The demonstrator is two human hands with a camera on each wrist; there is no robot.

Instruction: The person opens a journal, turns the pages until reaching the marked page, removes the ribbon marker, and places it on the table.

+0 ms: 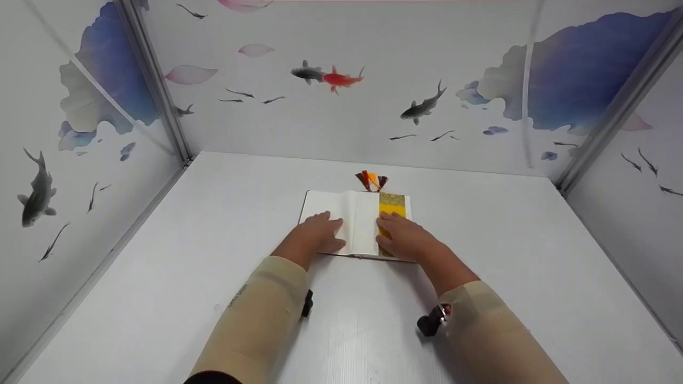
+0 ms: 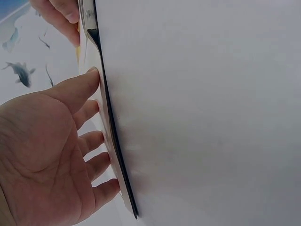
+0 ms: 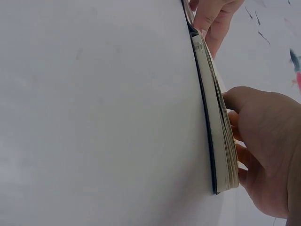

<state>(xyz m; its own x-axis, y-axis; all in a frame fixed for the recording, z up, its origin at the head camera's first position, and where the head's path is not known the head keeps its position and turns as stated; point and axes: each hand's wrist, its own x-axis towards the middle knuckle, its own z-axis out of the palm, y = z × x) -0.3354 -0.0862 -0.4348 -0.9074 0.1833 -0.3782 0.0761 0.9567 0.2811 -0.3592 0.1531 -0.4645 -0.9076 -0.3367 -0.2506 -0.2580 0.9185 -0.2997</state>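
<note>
An open book [image 1: 364, 229] with blank white pages and a dark cover lies flat on the white table. My left hand [image 1: 320, 234] rests on the left page, fingers spread; in the left wrist view its thumb and fingertips [image 2: 96, 162] touch the page near the cover's edge. Across the right page runs a yellow bookmark strip [image 1: 392, 209] with a patterned gold end. My right hand [image 1: 408, 237] presses on that strip and page, partly covering both. The right wrist view shows the thick page block [image 3: 218, 117] beneath the right hand's fingers.
Dark red and orange tassels [image 1: 372, 180] stick out past the book's far edge. White panels [image 1: 347, 122] printed with fish and blue leaves wall the table [image 1: 496, 224] at the back and sides. Metal posts [image 1: 155, 80] stand at the back corners.
</note>
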